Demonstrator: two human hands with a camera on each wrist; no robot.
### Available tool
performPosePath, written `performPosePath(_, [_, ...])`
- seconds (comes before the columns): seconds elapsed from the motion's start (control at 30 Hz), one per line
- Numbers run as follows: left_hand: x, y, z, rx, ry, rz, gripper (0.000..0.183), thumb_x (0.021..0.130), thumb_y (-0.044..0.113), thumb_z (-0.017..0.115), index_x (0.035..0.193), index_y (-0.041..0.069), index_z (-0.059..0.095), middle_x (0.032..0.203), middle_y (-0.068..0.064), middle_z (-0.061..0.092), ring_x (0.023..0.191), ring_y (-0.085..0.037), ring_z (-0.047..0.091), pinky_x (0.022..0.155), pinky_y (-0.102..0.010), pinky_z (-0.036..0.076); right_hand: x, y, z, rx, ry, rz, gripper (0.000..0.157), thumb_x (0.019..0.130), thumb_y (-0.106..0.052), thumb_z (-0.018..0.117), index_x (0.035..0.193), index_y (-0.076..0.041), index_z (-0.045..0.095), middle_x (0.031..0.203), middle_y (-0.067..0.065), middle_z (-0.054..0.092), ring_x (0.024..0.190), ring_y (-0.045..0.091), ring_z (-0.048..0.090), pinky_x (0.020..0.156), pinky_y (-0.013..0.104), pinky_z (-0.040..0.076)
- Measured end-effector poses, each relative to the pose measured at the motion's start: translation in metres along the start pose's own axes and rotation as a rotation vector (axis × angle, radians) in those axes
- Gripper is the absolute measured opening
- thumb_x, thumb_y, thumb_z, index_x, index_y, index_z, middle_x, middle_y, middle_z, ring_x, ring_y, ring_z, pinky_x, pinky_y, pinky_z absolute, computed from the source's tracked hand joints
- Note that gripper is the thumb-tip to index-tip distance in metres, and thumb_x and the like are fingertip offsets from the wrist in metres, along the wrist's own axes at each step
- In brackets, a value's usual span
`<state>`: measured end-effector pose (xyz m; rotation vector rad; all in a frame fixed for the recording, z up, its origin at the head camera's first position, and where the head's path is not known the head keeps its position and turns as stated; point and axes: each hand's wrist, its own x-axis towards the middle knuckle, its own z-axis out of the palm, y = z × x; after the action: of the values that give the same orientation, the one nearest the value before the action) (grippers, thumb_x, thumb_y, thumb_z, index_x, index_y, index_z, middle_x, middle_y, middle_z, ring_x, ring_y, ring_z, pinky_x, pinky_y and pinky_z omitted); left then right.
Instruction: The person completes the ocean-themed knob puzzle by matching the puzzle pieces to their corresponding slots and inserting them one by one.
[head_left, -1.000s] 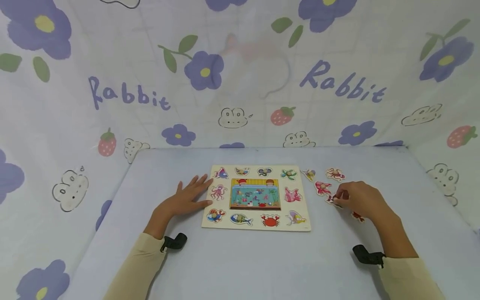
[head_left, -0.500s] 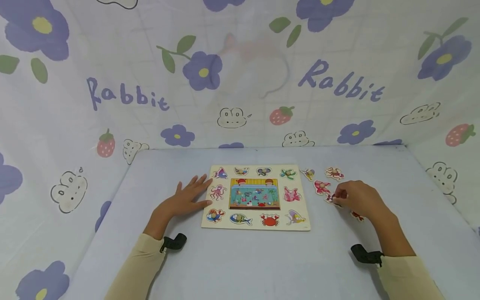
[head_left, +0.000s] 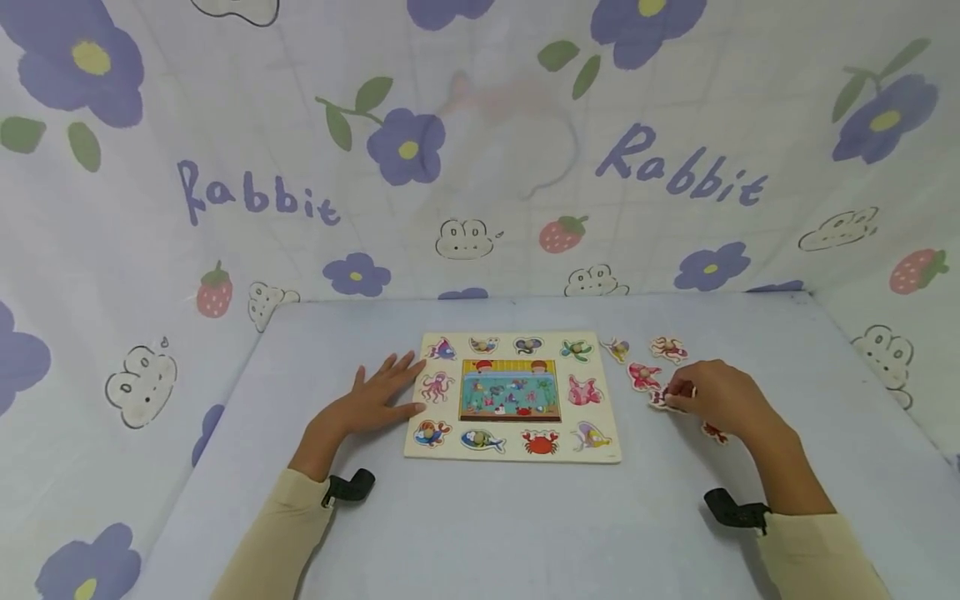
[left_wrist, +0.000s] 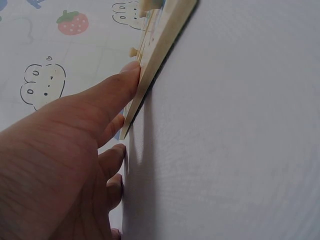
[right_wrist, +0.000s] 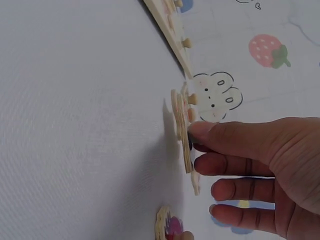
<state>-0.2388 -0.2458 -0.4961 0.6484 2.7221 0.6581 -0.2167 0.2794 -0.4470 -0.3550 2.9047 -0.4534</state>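
Observation:
A wooden knob puzzle board (head_left: pixel 510 427) with a printed aquarium picture lies on the table. My left hand (head_left: pixel 372 396), fingers straight and spread, touches its left edge; in the left wrist view the thumb (left_wrist: pixel 117 90) rests on that edge. To the right of the board, my right hand (head_left: pixel 723 400) pinches a small puzzle piece (head_left: pixel 659 400) with dark red markings between thumb and index finger. Its picture is mostly hidden by the fingers. In the right wrist view, the piece (right_wrist: pixel 185 150) stands edge-on at the fingertips, the other fingers curled loosely.
Loose pieces lie right of the board: a yellow-grey fish (head_left: pixel 618 349), a red octopus-like piece (head_left: pixel 669 349), a pink-red fish (head_left: pixel 642 376), and a red piece (head_left: pixel 714 432) partly under the right hand. Several board pictures carry knobs, such as the green turtle (head_left: pixel 577 349). A patterned cloth (head_left: pixel 495 183) hangs behind.
Both hands stay nearly in place. The piece at my right fingertips shows slightly more of its pale rim than before.

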Motion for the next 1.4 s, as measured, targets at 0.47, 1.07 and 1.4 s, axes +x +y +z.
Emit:
performPosePath(0.47, [0.004, -0.003, 0.000, 0.010, 0.001, -0.001, 0.078, 0.101, 0.051, 0.057, 0.164, 0.021, 0.021, 0.170, -0.009, 0.009, 0.156, -0.037, 0.000, 0.115, -0.071, -0.009, -0.003, -0.037, -0.015, 0.069, 0.114, -0.192, 0.006, 0.090, -0.020, 0.078, 0.093, -0.016, 0.077, 0.075, -0.009, 0.062, 0.070, 0.013, 0.052, 0.059, 0.030, 0.044])
performPosePath(1.07, [0.002, -0.008, 0.003, 0.010, -0.008, -0.015, 0.079, 0.101, 0.053, 0.056, 0.164, 0.023, 0.020, 0.171, -0.007, 0.007, 0.156, -0.036, -0.001, 0.115, -0.070, -0.009, 0.043, -0.136, -0.022, -0.065, 0.082, -0.432, 0.012, 0.091, -0.027, 0.079, 0.096, -0.016, 0.079, 0.080, -0.009, 0.068, 0.070, 0.010, 0.055, 0.060, 0.027, 0.047])
performPosePath(1.4, [0.003, -0.007, 0.002, 0.022, -0.013, -0.026, 0.081, 0.099, 0.058, 0.055, 0.164, 0.028, 0.018, 0.171, -0.003, 0.007, 0.156, -0.033, -0.001, 0.116, -0.068, -0.009, 0.093, -0.177, -0.002, -0.106, 0.030, -0.514, 0.012, 0.094, -0.031, 0.076, 0.092, -0.019, 0.078, 0.073, -0.011, 0.063, 0.070, 0.012, 0.053, 0.062, 0.028, 0.046])
